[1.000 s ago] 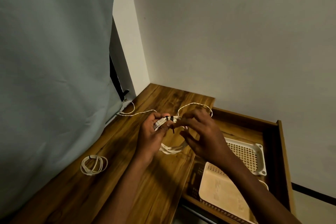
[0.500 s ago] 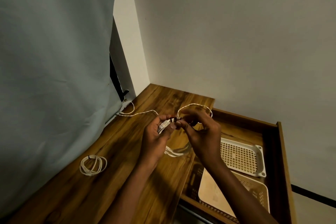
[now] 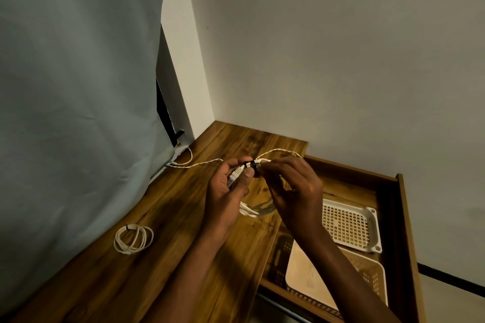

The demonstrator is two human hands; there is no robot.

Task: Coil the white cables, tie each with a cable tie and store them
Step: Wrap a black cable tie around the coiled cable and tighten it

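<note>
Both hands (image 3: 265, 186) pinching cable bundle (image 3: 256, 208), tied coil (image 3: 133, 238) left, baskets (image 3: 350, 225) right

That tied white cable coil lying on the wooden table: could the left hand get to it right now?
Probably yes, once freed. The tied white cable coil lies on bare wooden table on the left hand's side, nothing between, but that hand grips the white cable bundle being tied.

Wooden tabletop (image 3: 183, 217), grey-green curtain (image 3: 78, 86) at left, pale wall (image 3: 328, 60) behind
</note>
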